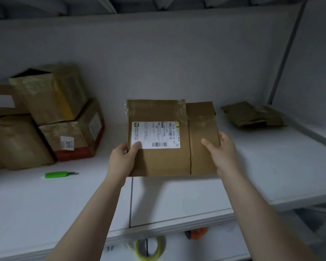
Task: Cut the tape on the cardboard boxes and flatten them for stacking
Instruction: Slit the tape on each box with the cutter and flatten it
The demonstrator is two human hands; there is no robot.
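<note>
Now both hands grip the cardboard box (167, 161) at the centre, just above the white counter (252, 166): left hand (123, 159) on its left edge, right hand (222, 153) on its right edge, fingers (223, 137) curled round it. A green cutter (59, 174) lies at 8 o'clock, stacked boxes (45, 113) stand at 9 o'clock, and a flattened box (252, 115) lies at 2 o'clock.

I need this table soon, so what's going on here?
A person holds a box above the table, the left hand gripping its left edge and the right hand its right edge. It looks already flattened. The green knife lies on the table to the left, untouched. More boxes stand stacked at the far left, and a flat piece lies at the right.
</note>
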